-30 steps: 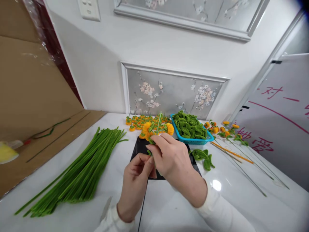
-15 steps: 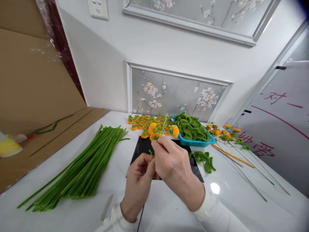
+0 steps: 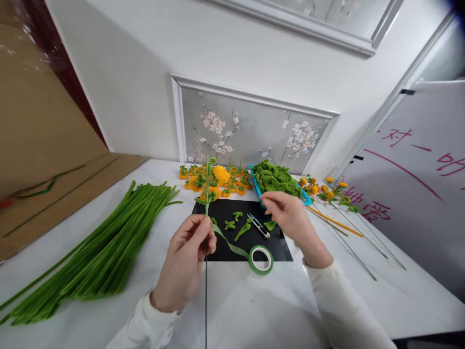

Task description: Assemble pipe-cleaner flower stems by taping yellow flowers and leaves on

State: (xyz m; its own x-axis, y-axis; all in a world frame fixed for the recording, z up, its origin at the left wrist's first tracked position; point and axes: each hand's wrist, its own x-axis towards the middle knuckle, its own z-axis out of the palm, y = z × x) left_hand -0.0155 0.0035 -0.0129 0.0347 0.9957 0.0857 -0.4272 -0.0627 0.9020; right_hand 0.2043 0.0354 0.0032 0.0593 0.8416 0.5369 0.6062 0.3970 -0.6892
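Note:
My left hand (image 3: 191,261) pinches an upright green flower stem (image 3: 206,300) near its top, below orange fuzzy blooms (image 3: 221,174) and small green loops. From beside those fingers, a strip of green floral tape (image 3: 232,246) runs down to its roll (image 3: 260,261), at the front edge of a black mat (image 3: 221,247). My right hand (image 3: 288,215) is raised over the mat's right side, in front of the blue basket (image 3: 307,199). Its fingers are curled together; whatever they hold is hidden. Thread snips (image 3: 259,227) and green pipe-cleaner pieces (image 3: 243,230) lie on the mat.
Green pipe cleaners (image 3: 94,247) lie bundled at left. Orange flower heads (image 3: 240,182) crowd the back of the table. Green fuzzy leaves (image 3: 276,177) fill the basket. Finished flower stems (image 3: 327,189) and an orange pipe cleaner (image 3: 336,220) lie at right.
My right hand has left the flower stem and moved right toward the basket. My left hand has shifted left, holding the stem upright. The tape roll, snips and green pieces now show.

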